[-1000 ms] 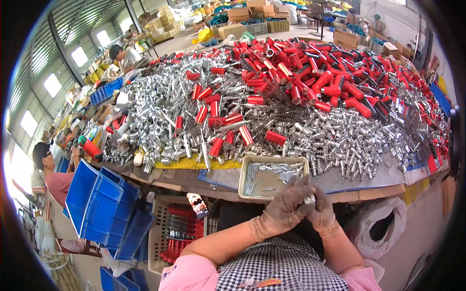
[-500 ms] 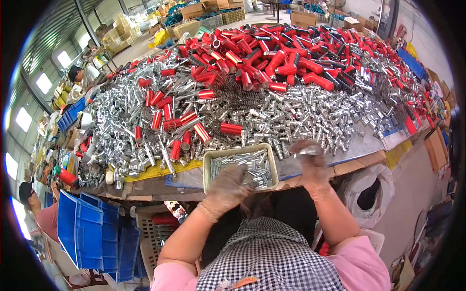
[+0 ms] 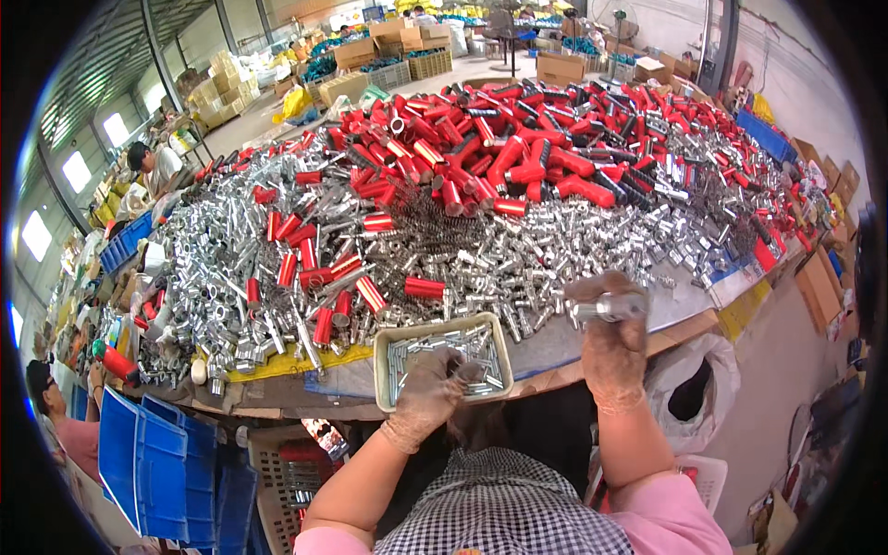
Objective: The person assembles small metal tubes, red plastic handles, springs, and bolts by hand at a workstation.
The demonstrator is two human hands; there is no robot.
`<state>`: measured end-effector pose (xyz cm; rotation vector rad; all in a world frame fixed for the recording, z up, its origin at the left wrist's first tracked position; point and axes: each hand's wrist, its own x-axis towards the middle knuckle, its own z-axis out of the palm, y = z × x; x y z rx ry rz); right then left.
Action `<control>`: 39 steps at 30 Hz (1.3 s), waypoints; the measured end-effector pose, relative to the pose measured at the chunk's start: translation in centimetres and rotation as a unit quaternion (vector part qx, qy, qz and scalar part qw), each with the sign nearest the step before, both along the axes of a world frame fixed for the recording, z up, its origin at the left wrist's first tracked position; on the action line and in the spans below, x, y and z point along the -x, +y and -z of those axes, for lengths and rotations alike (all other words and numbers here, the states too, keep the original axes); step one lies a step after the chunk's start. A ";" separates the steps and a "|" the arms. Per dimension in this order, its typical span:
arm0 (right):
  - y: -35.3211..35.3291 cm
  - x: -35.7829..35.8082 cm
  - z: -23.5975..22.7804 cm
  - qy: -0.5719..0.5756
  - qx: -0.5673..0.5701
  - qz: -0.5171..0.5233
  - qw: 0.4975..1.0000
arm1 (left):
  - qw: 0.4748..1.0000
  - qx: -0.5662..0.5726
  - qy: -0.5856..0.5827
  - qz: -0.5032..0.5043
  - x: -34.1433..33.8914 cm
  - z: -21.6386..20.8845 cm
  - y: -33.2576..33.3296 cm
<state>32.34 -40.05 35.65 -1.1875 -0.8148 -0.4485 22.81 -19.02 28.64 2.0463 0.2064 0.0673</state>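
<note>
My right hand (image 3: 612, 356), in a thin stained glove, is raised over the table's near edge, right of the tray. Its fingers are wrapped round a shiny silver metal fitting (image 3: 610, 307), short and cylindrical, a little blurred. My left hand (image 3: 427, 396), gloved too, is at the near side of a pale rectangular tray (image 3: 381, 361) holding many slim silver pins (image 3: 490, 356). The left fingers are curled together at the tips; whatever is between them is too small to make out. Beyond the tray lie loose silver fittings (image 3: 546, 250) and red metal tubes (image 3: 370, 294).
Red and black handles (image 3: 555, 153) are heaped at the back, with dark springs (image 3: 435, 236) before them. Blue bins (image 3: 153, 462) stand at lower left beside a crate (image 3: 268, 472). A plastic bag (image 3: 721, 379) hangs at right. Two people sit at the left.
My right hand with the fitting has shifted slightly right and shows more clearly. My left hand's fingers have drawn together near the tray. The whole view has tilted up a little.
</note>
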 end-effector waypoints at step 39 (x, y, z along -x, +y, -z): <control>1.1 1.1 -1.7 0.110 0.744 -0.233 0.616 | 0.883 -0.404 -0.052 0.232 3.0 -4.6 -1.3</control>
